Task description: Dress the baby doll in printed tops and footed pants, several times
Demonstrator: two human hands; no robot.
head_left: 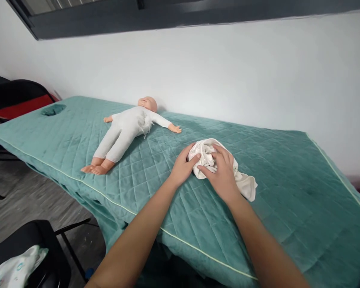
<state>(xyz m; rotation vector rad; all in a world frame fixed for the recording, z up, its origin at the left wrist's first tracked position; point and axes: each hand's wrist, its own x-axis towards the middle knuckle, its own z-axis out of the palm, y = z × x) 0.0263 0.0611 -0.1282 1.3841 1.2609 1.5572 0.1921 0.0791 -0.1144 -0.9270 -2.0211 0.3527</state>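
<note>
A small white baby garment (243, 182) lies bunched on the green quilted table cover (288, 168). My left hand (183, 166) grips its left edge, thumb pressed into the cloth. My right hand (222, 172) lies on top of the bunch, fingers curled into the fabric. A baby doll (126, 130) in a white one-piece lies on its back to the left of my hands, arms spread, head toward the wall, bare feet toward the near edge.
The table stands against a white wall (228, 72) and has a face hole (53, 109) at its far left end. Black chairs (18, 92) stand at far left. At the bottom left a black chair (45, 248) holds a printed cloth (15, 270).
</note>
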